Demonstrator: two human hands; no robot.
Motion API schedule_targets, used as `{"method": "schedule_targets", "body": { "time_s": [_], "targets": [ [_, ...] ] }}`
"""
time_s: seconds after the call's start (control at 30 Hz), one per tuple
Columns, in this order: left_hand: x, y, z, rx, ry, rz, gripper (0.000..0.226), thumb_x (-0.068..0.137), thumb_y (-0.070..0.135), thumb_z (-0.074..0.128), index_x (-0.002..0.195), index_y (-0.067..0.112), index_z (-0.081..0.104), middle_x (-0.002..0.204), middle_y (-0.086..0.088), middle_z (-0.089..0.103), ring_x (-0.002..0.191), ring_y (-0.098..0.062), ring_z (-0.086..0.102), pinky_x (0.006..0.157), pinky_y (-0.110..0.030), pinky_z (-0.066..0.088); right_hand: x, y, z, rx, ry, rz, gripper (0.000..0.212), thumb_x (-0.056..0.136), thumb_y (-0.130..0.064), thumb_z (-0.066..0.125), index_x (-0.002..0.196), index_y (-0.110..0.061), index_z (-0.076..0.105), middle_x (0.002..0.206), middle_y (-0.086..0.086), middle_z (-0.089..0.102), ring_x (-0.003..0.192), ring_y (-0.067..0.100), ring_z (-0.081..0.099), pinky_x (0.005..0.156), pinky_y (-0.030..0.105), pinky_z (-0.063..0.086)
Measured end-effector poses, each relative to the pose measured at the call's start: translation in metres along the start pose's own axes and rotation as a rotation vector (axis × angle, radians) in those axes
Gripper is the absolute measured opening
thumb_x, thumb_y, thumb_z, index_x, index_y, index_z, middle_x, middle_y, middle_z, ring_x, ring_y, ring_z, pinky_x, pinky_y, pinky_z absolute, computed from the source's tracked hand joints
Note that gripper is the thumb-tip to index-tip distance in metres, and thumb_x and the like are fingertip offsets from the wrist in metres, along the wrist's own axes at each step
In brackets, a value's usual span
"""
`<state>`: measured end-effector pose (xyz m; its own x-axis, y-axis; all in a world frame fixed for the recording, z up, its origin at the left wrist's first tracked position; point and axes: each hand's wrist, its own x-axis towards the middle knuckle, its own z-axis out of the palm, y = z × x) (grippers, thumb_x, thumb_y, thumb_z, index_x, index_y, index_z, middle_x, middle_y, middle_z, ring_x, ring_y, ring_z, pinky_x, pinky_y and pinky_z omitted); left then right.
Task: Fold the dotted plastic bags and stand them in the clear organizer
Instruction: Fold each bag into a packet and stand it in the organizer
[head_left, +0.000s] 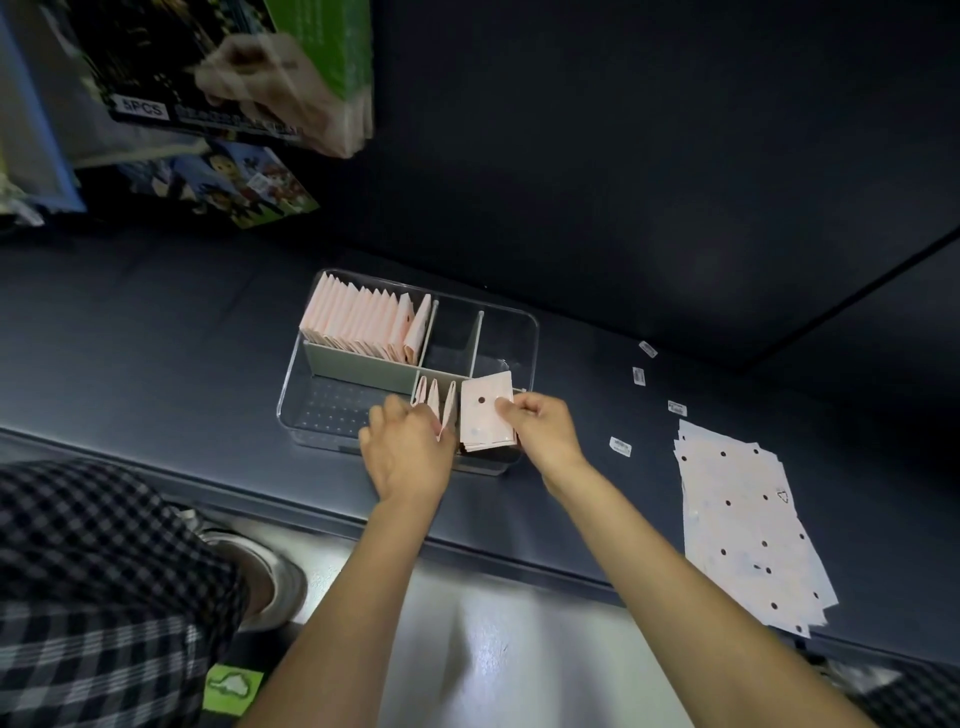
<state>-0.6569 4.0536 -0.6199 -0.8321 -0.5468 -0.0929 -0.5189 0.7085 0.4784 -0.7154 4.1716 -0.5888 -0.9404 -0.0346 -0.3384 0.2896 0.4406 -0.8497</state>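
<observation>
The right hand (540, 426) is pinching a folded bag (485, 415) over the organizer (519, 322) while the left hand (410, 441) is pressing standing bags (439, 402) aside; they may topple once released.

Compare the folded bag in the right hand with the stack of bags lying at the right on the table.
The folded bag, pinched by the right hand, is small, compact and tilted over the clear organizer. The stack of bags is unfolded, far larger, and lies flat and untouched on the table. Both are pale pink with dark dots.
</observation>
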Motion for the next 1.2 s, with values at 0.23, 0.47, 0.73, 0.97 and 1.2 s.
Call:
{"method": "schedule_targets", "body": {
  "time_s": [0.23, 0.47, 0.73, 0.97, 1.2],
  "targets": [
    [0.001, -0.002, -0.004, -0.063, 0.032, -0.04, 0.017, 0.084, 0.028, 0.061, 0.089, 0.013, 0.067, 0.098, -0.008, 0.061, 0.092, -0.027, 0.057, 0.083, -0.037, 0.034, 0.001, -0.009, 0.016, -0.43, 0.063, -0.187, 0.017, 0.086, -0.017, 0.058, 0.077, -0.007, 0.068, 0.066, 0.004, 0.06, 0.072, 0.025, 0.058, 0.064, 0.029, 0.042],
    [0.0, -0.007, -0.004, -0.099, 0.034, -0.007, 0.013, 0.084, 0.028, 0.062, 0.086, 0.016, 0.065, 0.098, -0.007, 0.062, 0.095, -0.026, 0.055, 0.083, -0.036, 0.032, -0.006, -0.013, 0.041, -0.774, 0.017, -0.308, 0.025, 0.092, -0.022, 0.046, 0.076, -0.007, 0.058, 0.084, 0.015, 0.066, 0.08, 0.034, 0.061, 0.06, 0.031, 0.042],
    [-0.002, -0.011, 0.001, -0.119, 0.073, 0.006, 0.018, 0.089, 0.034, 0.06, 0.087, 0.017, 0.064, 0.098, -0.007, 0.062, 0.097, -0.026, 0.054, 0.083, -0.036, 0.03, -0.005, -0.004, 0.048, -0.64, 0.011, -0.208, 0.02, 0.09, -0.028, 0.057, 0.084, -0.017, 0.073, 0.085, 0.01, 0.071, 0.082, 0.028, 0.064, 0.069, 0.033, 0.052],
    [-0.01, -0.011, 0.001, -0.12, 0.054, -0.009, 0.014, 0.085, 0.034, 0.065, 0.088, 0.02, 0.063, 0.1, -0.007, 0.058, 0.099, -0.028, 0.052, 0.085, -0.039, 0.033, -0.001, 0.001, 0.047, -0.345, 0.067, -0.107, 0.03, 0.082, -0.033, 0.07, 0.058, -0.022, 0.054, 0.069, 0.003, 0.069, 0.072, 0.021, 0.066, 0.071, 0.034, 0.054],
    [-0.038, 0.041, 0.0, -0.287, 0.15, 0.298, 0.014, 0.085, 0.02, 0.065, 0.077, 0.015, 0.054, 0.073, -0.001, 0.054, 0.073, -0.026, 0.052, 0.072, -0.038, 0.035, -0.011, 0.056, -0.061, -0.318, 0.259, -0.247, 0.008, 0.082, -0.026, 0.069, 0.08, -0.02, 0.065, 0.071, -0.008, 0.061, 0.068, 0.012, 0.059, 0.073, 0.034, 0.052]
  ]
}}
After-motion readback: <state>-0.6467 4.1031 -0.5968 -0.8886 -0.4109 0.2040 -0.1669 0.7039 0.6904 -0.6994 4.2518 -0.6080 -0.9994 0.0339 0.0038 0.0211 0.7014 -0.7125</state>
